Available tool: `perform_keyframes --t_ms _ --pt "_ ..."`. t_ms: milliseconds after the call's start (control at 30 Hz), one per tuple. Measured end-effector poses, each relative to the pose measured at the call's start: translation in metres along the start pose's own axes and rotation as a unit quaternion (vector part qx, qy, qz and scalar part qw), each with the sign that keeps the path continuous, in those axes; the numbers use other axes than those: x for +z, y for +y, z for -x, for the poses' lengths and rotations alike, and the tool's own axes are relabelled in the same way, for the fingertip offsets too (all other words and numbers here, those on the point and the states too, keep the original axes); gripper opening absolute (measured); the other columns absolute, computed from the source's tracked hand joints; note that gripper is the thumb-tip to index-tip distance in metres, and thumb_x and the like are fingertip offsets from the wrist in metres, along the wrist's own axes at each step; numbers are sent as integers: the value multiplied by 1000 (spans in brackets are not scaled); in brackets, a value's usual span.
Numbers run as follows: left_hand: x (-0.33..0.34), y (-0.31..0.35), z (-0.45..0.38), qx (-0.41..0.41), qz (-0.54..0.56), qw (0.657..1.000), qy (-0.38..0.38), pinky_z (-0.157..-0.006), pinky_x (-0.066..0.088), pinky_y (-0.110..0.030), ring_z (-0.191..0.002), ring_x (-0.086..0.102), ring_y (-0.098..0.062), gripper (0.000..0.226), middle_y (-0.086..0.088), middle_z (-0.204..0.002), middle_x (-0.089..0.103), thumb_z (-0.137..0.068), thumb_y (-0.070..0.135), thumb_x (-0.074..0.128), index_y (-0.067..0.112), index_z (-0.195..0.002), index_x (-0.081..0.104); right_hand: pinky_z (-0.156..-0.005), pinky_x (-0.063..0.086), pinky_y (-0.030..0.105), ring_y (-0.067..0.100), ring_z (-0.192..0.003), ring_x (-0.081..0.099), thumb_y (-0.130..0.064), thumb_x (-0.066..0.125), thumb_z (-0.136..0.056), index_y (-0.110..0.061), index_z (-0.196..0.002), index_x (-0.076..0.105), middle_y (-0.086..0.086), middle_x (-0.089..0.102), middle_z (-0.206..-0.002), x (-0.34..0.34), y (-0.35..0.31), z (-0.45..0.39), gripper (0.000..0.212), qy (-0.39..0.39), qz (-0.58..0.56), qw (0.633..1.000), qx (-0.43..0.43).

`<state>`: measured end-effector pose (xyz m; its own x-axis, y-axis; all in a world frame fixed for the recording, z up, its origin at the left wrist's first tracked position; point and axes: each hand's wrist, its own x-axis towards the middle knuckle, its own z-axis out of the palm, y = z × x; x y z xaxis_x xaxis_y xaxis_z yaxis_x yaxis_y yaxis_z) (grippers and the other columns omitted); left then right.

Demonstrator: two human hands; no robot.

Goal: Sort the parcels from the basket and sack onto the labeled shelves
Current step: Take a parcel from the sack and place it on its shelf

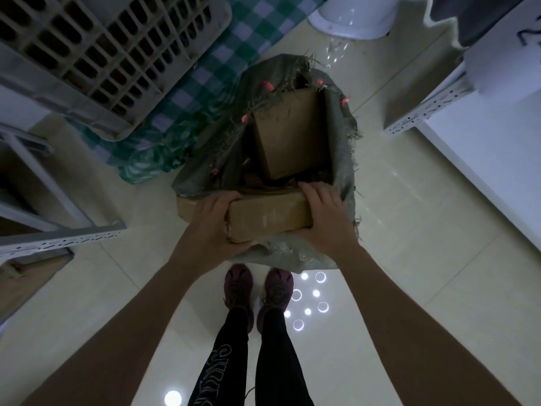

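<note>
Both hands, left hand [218, 221] and right hand [320, 213], clamp a flat brown cardboard parcel [268, 215] at the grey woven sack [341, 159] mouth; next, probably lift clear toward a shelf.

Glossy cream tiled floor [409, 288], checked green cloth [187, 92], dim light
</note>
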<state>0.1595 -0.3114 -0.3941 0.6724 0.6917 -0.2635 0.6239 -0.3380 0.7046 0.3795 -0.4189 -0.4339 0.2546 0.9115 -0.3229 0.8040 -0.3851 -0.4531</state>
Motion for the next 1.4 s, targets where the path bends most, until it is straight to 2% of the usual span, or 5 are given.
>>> perform_keyframes --t_ms 367,667,867,1133,1400 --pt "-6 -15 -2 32 -5 999 -14 -86 35 -30 -105 46 -17 78 8 -114 46 -56 33 90 19 -122 49 -104 41 55 39 -134 36 -38 82 -73 -19 -149 16 15 29 -150 -1 34 -5 102 -111 -35 962 248" --pt "-23 -36 -5 -35 61 997 7 -88 49 -47 -108 50 -20 82 6 -118 47 -51 53 85 58 -114 32 -107 36 52 35 -146 10 -20 75 -79 -38 -154 6 6 -2 -162 -28 -3 -15 104 -40 38 998 34" --pt "-27 -43 -6 -95 149 981 86 -89 53 -42 -107 49 -8 79 19 -113 44 -55 40 89 52 -111 34 -102 43 57 44 -134 37 -18 69 -82 -21 -155 0 18 17 -157 -6 19 -11 101 -8 -135 958 252" --pt "-13 -14 -13 -54 87 994 31 -82 51 -41 -100 55 -17 78 4 -112 54 -54 51 83 32 -119 44 -114 17 62 42 -142 22 -21 80 -62 -25 -152 25 17 27 -155 -14 -48 -24 106 46 101 982 -152" --pt "-10 -6 -10 -277 289 911 97 -93 43 -23 -119 50 -10 73 4 -125 52 -80 73 50 21 -130 49 -99 45 56 35 -111 50 -10 81 -58 -17 -130 42 14 58 -122 -23 -21 -10 82 24 92 976 -195"
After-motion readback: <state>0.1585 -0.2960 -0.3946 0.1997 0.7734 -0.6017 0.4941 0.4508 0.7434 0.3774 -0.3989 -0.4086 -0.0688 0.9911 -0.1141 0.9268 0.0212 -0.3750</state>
